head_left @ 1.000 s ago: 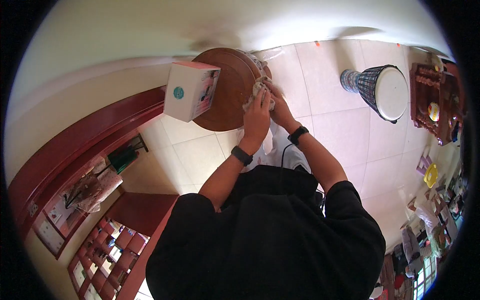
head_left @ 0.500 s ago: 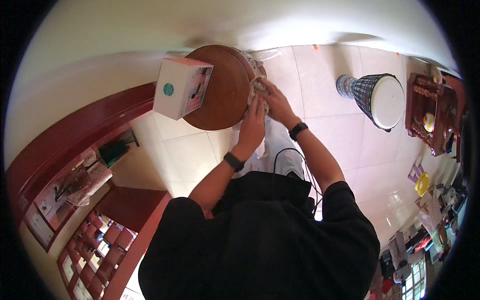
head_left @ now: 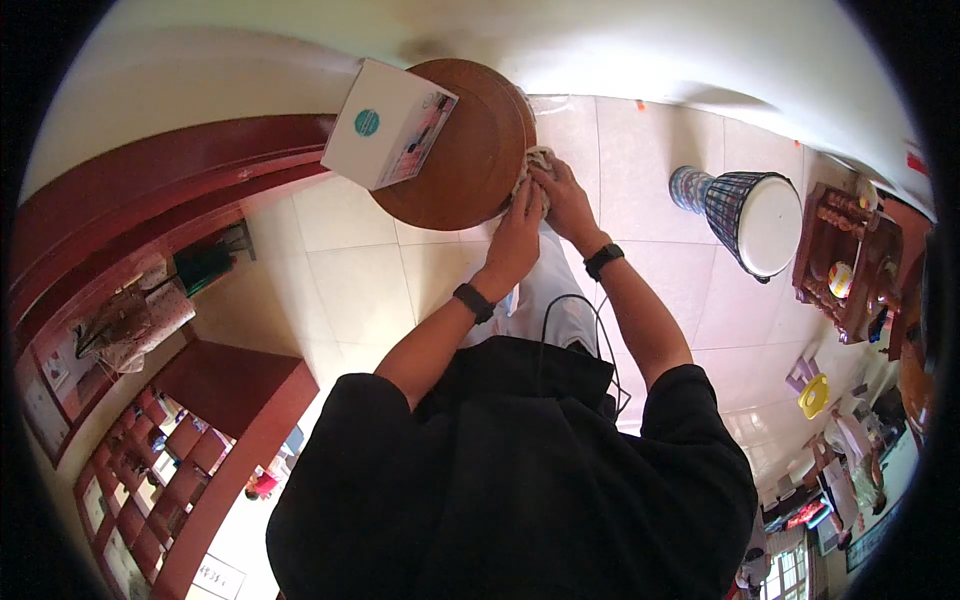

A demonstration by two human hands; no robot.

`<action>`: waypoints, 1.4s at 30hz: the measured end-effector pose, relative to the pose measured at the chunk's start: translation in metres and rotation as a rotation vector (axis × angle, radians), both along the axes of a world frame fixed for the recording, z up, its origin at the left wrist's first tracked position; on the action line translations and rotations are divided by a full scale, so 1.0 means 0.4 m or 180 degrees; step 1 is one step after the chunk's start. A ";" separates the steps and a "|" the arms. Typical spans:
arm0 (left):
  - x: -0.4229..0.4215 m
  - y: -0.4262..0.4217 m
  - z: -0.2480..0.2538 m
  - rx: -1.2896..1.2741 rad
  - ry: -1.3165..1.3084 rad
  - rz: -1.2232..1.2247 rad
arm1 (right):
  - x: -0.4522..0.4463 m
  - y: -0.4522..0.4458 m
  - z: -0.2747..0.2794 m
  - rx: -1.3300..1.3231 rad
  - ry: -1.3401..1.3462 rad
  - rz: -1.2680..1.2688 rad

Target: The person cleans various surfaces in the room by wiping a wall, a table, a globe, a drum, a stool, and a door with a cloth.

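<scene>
A round brown wooden top (head_left: 478, 150), like that of a stool or small table, is in front of me. A crumpled greyish-white cloth (head_left: 541, 158) lies against its right rim. My left hand (head_left: 515, 240) presses the cloth at the near right edge, fingers together and pointing away from me. My right hand (head_left: 570, 207) grips the same cloth from the right, with its fingers curled in. The fingertips of both hands are partly hidden in the folds. A white box (head_left: 385, 130) with a green round label and a printed side rests on the left part of the top.
To the right, a djembe drum (head_left: 752, 222) lies on the tiled floor (head_left: 655, 290). Beyond it stands a carved reddish wooden piece of furniture (head_left: 850, 260) with a ball on it. A dark red lattice shelf (head_left: 190, 450) is at lower left. The wall runs close behind the round top.
The view has shifted, so the round top and box appear higher and further right. Both hands stay on the cloth, which now looks more bunched at the rim.
</scene>
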State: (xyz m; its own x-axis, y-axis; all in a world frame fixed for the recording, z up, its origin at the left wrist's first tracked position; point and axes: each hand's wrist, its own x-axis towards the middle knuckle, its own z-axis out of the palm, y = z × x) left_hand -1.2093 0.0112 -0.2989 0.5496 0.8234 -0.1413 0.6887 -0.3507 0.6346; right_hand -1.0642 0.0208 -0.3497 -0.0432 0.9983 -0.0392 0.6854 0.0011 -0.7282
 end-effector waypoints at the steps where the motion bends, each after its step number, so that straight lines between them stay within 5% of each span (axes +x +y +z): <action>1: -0.023 -0.015 -0.003 -0.0100 -0.0030 0.0013 | -0.014 -0.015 0.015 0.0057 0.0063 0.0008; 10: -0.216 -0.076 -0.007 -0.0124 -0.0245 -0.0159 | -0.176 -0.130 0.043 -0.0244 0.0050 -0.0357; 24: -0.519 -0.168 -0.032 -0.0102 -0.0305 0.0866 | -0.540 -0.190 0.064 -0.0075 -0.0100 -0.0026; 30: -0.624 -0.151 -0.074 -0.0546 -0.0427 0.1133 | -0.641 -0.161 0.030 -0.0962 -0.0062 0.0294; 33: -0.648 -0.173 -0.044 -0.0609 -0.0518 0.1083 | -0.625 -0.185 0.022 -0.0312 0.0129 0.0561; 36: -0.629 -0.203 0.011 -0.0792 -0.0603 0.0943 | -0.559 -0.222 0.037 -0.0676 0.0238 0.0913; 42: -0.459 -0.212 0.135 -0.0343 -0.1118 0.0819 | -0.360 -0.267 0.251 -0.0358 0.0730 0.0488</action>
